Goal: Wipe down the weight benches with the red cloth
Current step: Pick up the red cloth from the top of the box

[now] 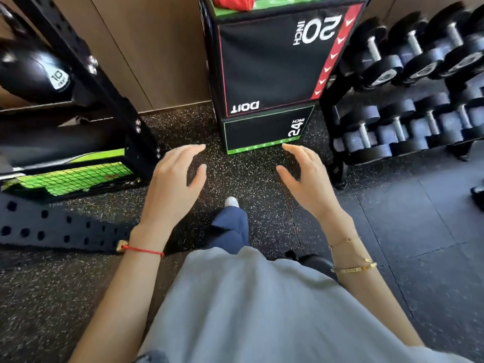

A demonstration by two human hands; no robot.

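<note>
The red cloth (234, 2) lies bunched on top of a black and green plyo box (267, 64) at the top centre, partly cut off by the frame edge. My left hand (178, 179) and my right hand (305, 176) hover side by side over the speckled floor, below the box's base. Both hands have relaxed, slightly bent fingers and hold nothing. Neither touches the box or the cloth. No weight bench shows in view.
A dumbbell rack (408, 82) full of several black dumbbells stands to the right of the box. On the left are a black steel rack (86, 64), a ball marked 10 (36, 72) and a green-topped pad (73, 176). My foot (231, 203) is below the hands.
</note>
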